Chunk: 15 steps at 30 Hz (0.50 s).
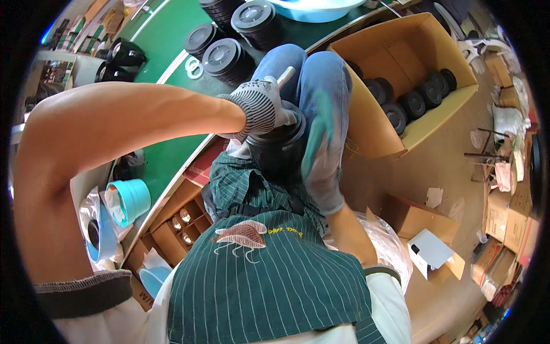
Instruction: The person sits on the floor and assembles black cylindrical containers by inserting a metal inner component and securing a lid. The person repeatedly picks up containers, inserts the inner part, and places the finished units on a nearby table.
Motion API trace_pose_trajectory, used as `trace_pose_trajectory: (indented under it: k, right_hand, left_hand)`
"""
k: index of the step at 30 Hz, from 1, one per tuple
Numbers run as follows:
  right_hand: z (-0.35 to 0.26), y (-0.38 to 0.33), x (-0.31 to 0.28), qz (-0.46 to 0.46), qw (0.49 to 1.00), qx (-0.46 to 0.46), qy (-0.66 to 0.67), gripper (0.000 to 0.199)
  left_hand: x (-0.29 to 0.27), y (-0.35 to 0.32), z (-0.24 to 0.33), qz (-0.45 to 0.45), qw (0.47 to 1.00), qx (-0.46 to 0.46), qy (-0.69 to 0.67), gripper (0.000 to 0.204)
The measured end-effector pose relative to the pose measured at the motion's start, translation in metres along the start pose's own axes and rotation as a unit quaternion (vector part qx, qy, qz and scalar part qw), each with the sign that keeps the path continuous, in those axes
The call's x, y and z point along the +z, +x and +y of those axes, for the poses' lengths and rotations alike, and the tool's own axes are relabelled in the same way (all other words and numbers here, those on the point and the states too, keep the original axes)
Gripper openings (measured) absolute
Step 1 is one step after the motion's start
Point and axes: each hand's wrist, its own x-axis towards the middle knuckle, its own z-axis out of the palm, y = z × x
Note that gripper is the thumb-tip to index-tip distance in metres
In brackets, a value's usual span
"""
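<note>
A black round pot-like piece (278, 152) with a raised rim sits upright between my knees, in front of my striped green apron (269, 275). My left hand (263, 103), in a grey-white knit glove, reaches over its top. It is closed round a pale rod-like tool (285, 77), whose upper end sticks out above the fist. The tool's lower end is hidden. Along the right side of the black piece is my right hand (322, 155), in a green-and-grey glove. It is blurred, with the fingers looking stretched out and nothing visible in them. Whether it touches the piece is unclear.
On the green table (163, 74) stand several stacked black round pieces (223, 57), white rings (193, 67) and a light-blue basin (315, 10). A cardboard box (401, 57) holding black round pieces stands right of my knees. A turquoise bucket (129, 200) is at left.
</note>
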Motion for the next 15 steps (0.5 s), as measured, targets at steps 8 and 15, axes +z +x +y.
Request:
trace_pose_trajectory:
  k: [8, 15]
  right_hand:
    - [0.048, 0.141, 0.070, -0.218, 0.445, 0.358, 0.792, 0.049]
    - [0.015, 0.127, 0.117, -0.316, 0.188, 0.359, 0.858, 0.035]
  left_hand:
    - [0.013, -0.035, -0.018, 0.086, 0.995, 0.026, 0.033, 0.085]
    - [0.018, -0.029, -0.023, 0.120, 0.991, 0.052, 0.024, 0.085]
